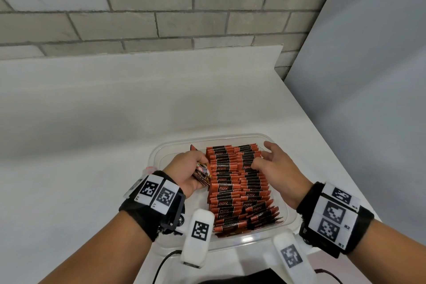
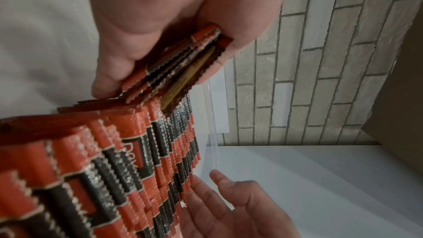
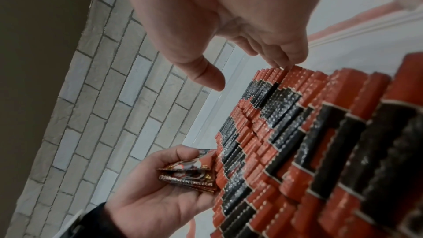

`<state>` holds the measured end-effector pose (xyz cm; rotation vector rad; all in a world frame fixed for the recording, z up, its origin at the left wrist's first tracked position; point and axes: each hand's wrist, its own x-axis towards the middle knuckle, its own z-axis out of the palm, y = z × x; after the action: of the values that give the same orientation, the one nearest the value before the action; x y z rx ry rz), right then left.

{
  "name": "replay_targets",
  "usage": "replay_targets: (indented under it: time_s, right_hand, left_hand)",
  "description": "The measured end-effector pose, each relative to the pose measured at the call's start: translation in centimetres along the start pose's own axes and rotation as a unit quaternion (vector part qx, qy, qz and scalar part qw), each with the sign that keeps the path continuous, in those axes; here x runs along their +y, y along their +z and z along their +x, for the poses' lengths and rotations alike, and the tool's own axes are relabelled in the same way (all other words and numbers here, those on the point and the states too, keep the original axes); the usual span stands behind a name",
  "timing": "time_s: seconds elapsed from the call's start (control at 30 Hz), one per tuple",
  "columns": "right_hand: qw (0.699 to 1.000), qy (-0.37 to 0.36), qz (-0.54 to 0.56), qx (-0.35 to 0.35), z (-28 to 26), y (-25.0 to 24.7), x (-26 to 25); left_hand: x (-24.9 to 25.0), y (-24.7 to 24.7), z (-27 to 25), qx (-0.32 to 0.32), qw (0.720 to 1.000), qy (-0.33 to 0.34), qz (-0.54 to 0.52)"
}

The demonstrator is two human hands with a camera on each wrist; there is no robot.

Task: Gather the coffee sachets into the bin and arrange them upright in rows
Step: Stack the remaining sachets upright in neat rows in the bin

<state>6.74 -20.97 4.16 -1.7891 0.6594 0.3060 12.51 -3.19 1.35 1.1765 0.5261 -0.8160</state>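
Observation:
A clear plastic bin (image 1: 258, 139) stands on the white table, packed with upright red-and-black coffee sachets (image 1: 239, 188) in two rows. My left hand (image 1: 191, 173) sits at the bin's left side and grips a small stack of sachets (image 1: 202, 174), seen edge-on in the left wrist view (image 2: 183, 64) and fanned in the right wrist view (image 3: 190, 173). My right hand (image 1: 274, 163) hovers over the far right of the rows, fingers loosely extended, fingertips (image 3: 286, 62) touching the tops of the far sachets (image 3: 281, 97). It holds nothing.
The white table (image 1: 103, 134) stretches left and back to a grey brick wall (image 1: 138, 7). A grey panel (image 1: 368, 76) borders the table's right edge. The bin's left strip beside the rows holds one leaning sachet (image 1: 194, 147). A dark cable (image 1: 161, 265) runs near the front edge.

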Motion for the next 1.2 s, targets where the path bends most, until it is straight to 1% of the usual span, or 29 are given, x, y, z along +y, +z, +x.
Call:
replay_targets:
  time_s: [0.17,0.2,0.27,0.33,0.4,0.43,0.47,0.5,0.53,0.63,0.8,1.0,1.2]
  right_hand:
    - [0.999,-0.003,-0.031,-0.008,0.0,0.1,0.0]
    - [0.998,-0.009,-0.054,-0.008,-0.1,0.1,-0.1]
    - [0.990,-0.039,-0.134,-0.007,-0.8,0.2,-0.5]
    - [0.970,-0.093,-0.223,-0.008,-1.7,0.3,-1.2]
    - [0.938,-0.135,-0.319,-0.005,-2.2,0.4,-1.9]
    - [0.920,-0.146,-0.363,-0.003,-2.2,0.2,-2.2]
    - [0.910,-0.149,-0.387,0.000,-1.9,0.0,-2.7]
    - [0.909,-0.143,-0.390,-0.005,-1.6,-0.3,-3.1]
    - [0.916,-0.132,-0.379,-0.019,-1.1,-0.5,-3.6]
    - [0.933,-0.100,-0.336,-0.077,0.6,-0.8,-4.4]
    - [0.925,-0.080,-0.342,-0.144,2.5,-0.1,-4.1]
    - [0.934,-0.072,-0.317,-0.147,2.7,0.3,-3.9]
    - [0.937,-0.074,-0.303,-0.158,2.7,0.1,-3.6]
  left_hand:
    - [0.0,0.1,0.0,-0.006,1.000,-0.006,0.005]
    - [0.0,0.0,0.1,-0.007,1.000,-0.006,0.005]
    - [0.0,0.0,0.1,-0.010,1.000,-0.008,0.006]
    - [-0.1,-0.1,0.2,-0.012,1.000,-0.009,0.007]
    - [-0.1,-0.2,0.2,-0.014,1.000,-0.009,0.009]
    - [-0.1,-0.2,0.2,-0.016,1.000,-0.009,0.010]
    - [-0.1,-0.2,0.3,-0.017,1.000,-0.008,0.011]
    - [-0.1,-0.3,0.3,-0.018,1.000,-0.007,0.014]
    - [-0.1,-0.3,0.3,-0.019,1.000,-0.006,0.017]
    - [0.0,-0.3,0.3,-0.021,0.999,-0.003,0.025]
    - [-0.1,-0.3,0.4,-0.021,1.000,-0.003,0.019]
    - [0.0,-0.3,0.3,-0.024,1.000,-0.003,0.011]
    - [0.1,-0.2,0.2,-0.026,1.000,-0.004,0.012]
